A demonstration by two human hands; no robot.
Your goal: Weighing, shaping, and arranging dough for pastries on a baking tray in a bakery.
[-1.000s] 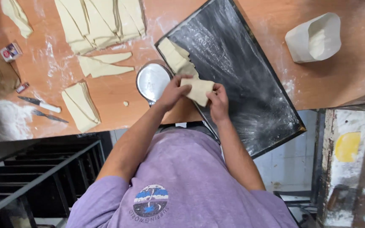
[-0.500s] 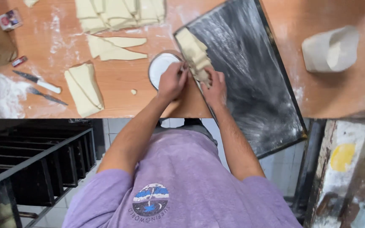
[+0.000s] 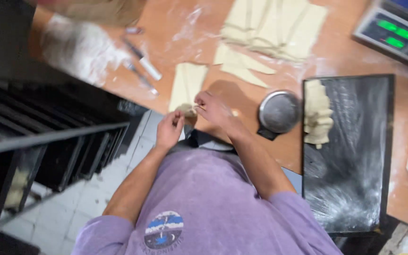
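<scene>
Left hand: your left hand (image 3: 169, 130) is curled at the near end of the dough strip (image 3: 187, 87), pinching it.
Right hand: your right hand (image 3: 213, 108) grips the same end from the other side.
Dough strip: flat on the floured wooden table (image 3: 175, 23), its near end bunched under your fingers, hard to make out.
Tray: the black baking tray (image 3: 350, 156) carries shaped dough pieces (image 3: 318, 115); its lower corner is cut off.
Blur: knives (image 3: 142, 66) and the round metal tin (image 3: 279, 111) are smeared.
</scene>
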